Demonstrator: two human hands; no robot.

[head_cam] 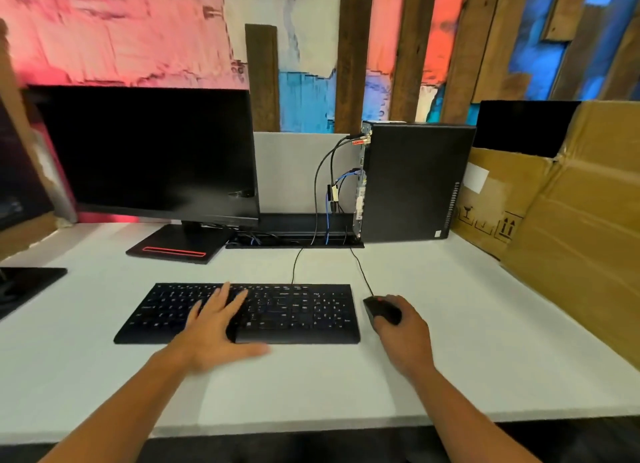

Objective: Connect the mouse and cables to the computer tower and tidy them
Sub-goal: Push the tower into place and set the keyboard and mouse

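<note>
We hold the small black wired mouse with its red scroll wheel (382,309) on the white tabletop (450,341), just right of the flat black keyboard (298,315), at the near middle of the desk. Our right hand (403,327) cups the mouse from behind, fingers curled over its back and sides, so only its far end shows. Its thin black mouse cable (360,272) runs away from us to the slot at the far edge of the desk. There it joins the bundle of black and blue cables (329,192) rising to the rear ports of the upright black computer tower (415,182), which stands at the far right. Where each lead ends we cannot tell.

Our left hand (216,327) lies flat on the left half of the keyboard, fingers straight and slightly spread, thumb stretched along the near edge, gripping nothing. The keyboard's own black keyboard cable (296,265) leads back to the same slot.

We judge the plugging-in largely done and the tidying in hand: mouse and keyboard are being squared up. The next move probably calls for settling the mouse beside the keyboard and easing slack cable toward the slot without tugging the plugs.

A dark black monitor on a red-striped stand (149,154) fills the far left; a brown cardboard box (571,203) leans at the right.
</note>
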